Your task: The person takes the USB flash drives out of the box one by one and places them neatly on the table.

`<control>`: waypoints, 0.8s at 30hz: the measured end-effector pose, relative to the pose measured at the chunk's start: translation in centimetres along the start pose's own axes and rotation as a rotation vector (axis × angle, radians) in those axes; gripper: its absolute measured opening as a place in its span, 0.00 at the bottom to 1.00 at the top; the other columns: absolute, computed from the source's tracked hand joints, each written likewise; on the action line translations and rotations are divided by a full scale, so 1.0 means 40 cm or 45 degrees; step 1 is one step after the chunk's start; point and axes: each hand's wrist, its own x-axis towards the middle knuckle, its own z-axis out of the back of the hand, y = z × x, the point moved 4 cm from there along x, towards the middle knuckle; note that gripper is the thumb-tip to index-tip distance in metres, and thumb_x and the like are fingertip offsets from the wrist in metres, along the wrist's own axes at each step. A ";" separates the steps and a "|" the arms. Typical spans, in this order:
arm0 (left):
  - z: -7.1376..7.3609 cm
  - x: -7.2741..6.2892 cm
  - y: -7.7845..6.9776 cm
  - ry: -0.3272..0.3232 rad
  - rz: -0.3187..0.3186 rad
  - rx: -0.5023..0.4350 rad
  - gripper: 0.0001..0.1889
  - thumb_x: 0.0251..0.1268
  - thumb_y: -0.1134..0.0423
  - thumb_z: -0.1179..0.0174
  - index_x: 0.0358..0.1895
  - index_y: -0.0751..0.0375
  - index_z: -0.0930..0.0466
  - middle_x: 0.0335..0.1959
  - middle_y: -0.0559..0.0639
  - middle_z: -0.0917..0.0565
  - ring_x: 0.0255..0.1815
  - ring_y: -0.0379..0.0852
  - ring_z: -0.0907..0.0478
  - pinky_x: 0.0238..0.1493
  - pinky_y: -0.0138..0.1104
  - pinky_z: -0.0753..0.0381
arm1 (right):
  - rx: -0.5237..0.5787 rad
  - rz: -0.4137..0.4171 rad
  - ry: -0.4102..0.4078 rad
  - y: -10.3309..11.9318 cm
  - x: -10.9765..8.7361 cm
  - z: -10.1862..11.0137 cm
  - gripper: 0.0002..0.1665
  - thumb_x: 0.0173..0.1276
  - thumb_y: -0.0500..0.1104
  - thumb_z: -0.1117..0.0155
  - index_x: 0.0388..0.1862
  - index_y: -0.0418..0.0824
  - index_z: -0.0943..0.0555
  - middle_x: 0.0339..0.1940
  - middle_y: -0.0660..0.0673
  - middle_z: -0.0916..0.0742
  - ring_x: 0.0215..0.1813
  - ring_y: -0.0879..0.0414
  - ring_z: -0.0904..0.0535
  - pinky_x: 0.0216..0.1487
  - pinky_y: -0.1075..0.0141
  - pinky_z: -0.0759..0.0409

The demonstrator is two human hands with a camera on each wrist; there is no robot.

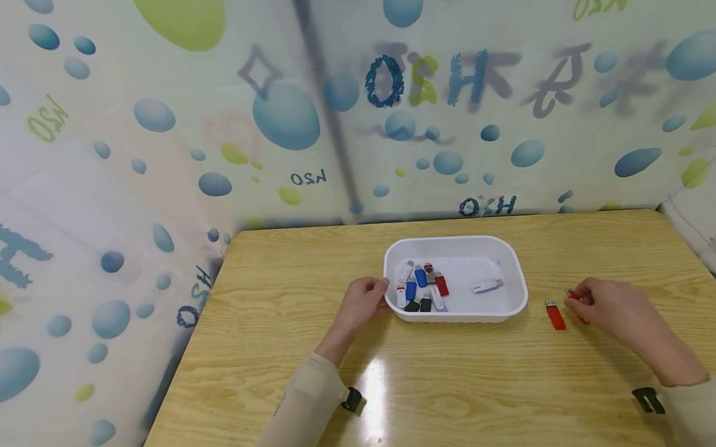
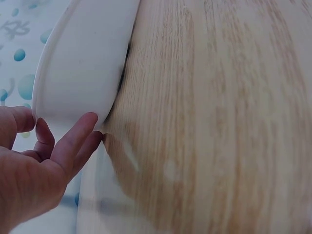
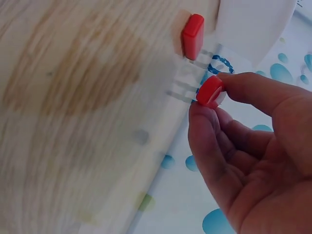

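A white plastic tub (image 1: 458,316) stands on the wooden table, with several USB flash drives grouped at its left side. Apart from these, a white flash drive (image 1: 485,286) lies toward the tub's right. My left hand (image 1: 361,300) pinches the left rim between thumb and index finger; in the left wrist view two other fingers (image 2: 78,139) extend along the outer wall. To the right of the tub, my right hand (image 1: 616,312) pinches a red flash drive (image 3: 210,91) between thumb and index finger. A second red flash drive (image 1: 556,316) lies on the table beside it, metal plug pointing away from me.
The wooden table (image 1: 266,321) ends at the back against a curtain (image 1: 343,164) printed with drops and letters, which also hangs on the left. Black straps (image 1: 648,401) show at both cuffs. Light glares off the tabletop near the left sleeve (image 1: 306,406).
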 end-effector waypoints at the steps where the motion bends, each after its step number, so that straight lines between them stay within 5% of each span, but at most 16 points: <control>1: 0.000 0.001 0.000 -0.002 0.005 0.000 0.19 0.83 0.55 0.47 0.55 0.72 0.20 0.51 0.61 0.17 0.49 0.51 0.15 0.51 0.40 0.10 | -0.002 -0.009 0.008 -0.001 0.001 -0.002 0.15 0.70 0.43 0.31 0.38 0.29 0.18 0.23 0.50 0.20 0.27 0.53 0.28 0.24 0.64 0.30; 24: 0.000 -0.001 0.001 -0.012 0.015 -0.007 0.19 0.83 0.55 0.47 0.54 0.71 0.20 0.51 0.60 0.17 0.49 0.50 0.16 0.52 0.41 0.11 | 0.024 -0.073 0.143 -0.018 0.013 -0.036 0.22 0.71 0.45 0.36 0.16 0.46 0.29 0.15 0.52 0.29 0.22 0.56 0.35 0.25 0.67 0.43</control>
